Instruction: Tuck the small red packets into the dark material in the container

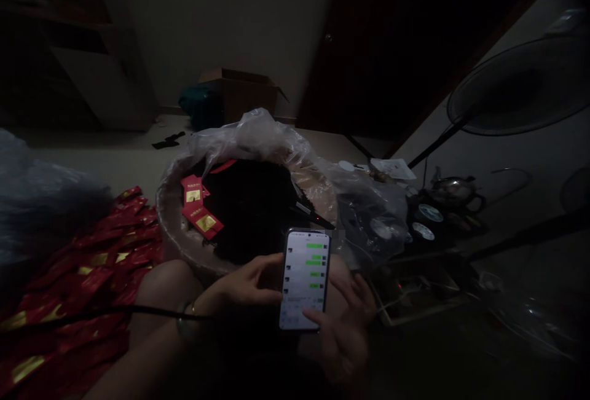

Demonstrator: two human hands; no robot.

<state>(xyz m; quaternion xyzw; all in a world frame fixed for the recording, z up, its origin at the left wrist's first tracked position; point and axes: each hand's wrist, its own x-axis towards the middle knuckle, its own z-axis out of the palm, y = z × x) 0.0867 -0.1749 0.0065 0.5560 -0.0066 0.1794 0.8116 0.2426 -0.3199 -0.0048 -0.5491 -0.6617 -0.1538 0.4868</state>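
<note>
A lit smartphone (304, 280) with a chat of green message bubbles and a keyboard on its screen is in front of me. My left hand (251, 283) grips its left side, thumb along the edge, some fingers hidden behind it. My right hand (343, 332) is at the lower right of the phone; one digit touches the keyboard, and the other fingers are spread apart. Beyond the phone stands a round tub (170, 234) lined with clear plastic. It holds a heap of dark loose material (253, 209), red packets (203, 219) with gold labels, and a slim tool with a small red light (304, 208).
Many red packets (92, 277) cover the floor at left beside a plastic bag (41, 191). A cardboard box (249, 93) stands by the wall. At right are a clear bag (378, 222), a teapot (454, 188) and a fan (520, 86). A dark cord crosses my left forearm.
</note>
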